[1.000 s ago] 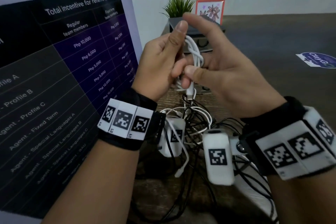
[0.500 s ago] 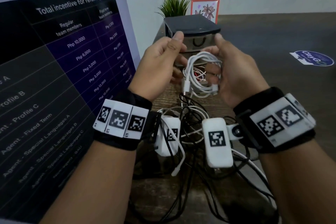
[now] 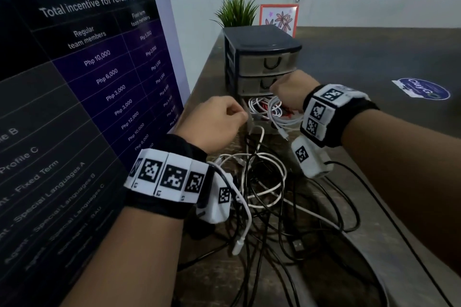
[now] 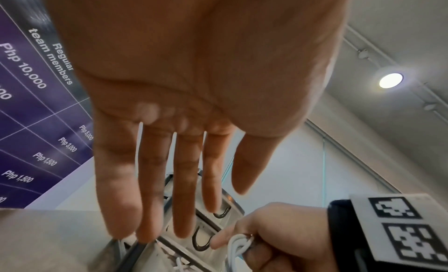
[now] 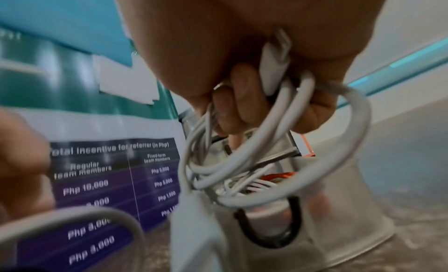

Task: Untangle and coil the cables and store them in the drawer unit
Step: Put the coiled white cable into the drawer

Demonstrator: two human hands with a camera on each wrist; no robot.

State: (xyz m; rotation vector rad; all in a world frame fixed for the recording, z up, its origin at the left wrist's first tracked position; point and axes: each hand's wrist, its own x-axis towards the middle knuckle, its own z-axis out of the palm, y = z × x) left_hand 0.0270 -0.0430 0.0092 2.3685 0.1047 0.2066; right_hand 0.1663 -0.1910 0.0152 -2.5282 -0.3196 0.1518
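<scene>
The right hand (image 3: 289,92) grasps a coiled white cable (image 5: 278,134), fingers curled round the loops, and holds it over the open bottom drawer (image 3: 264,129) of the drawer unit (image 3: 262,42); white and red cables already lie inside; one plug end (image 3: 283,133) hangs over the drawer's front edge. The left hand (image 3: 214,122) is just beside the drawer's left corner; from the left wrist its fingers (image 4: 116,190) look straight and hold nothing, though from the head they seem loosely curled; I judge it released.

The coil looks light, soft and springy, likely to unwind once let go; best held across all loops at one side, as now, with the plug tucked in so it does not snag when the drawer closes.

The tangle (image 3: 262,194) of black and white cables remains on the surface (image 3: 374,62), near the person; it should be worked by one plug end at a time, feeding it back through the loops and never pulling hard.
</scene>
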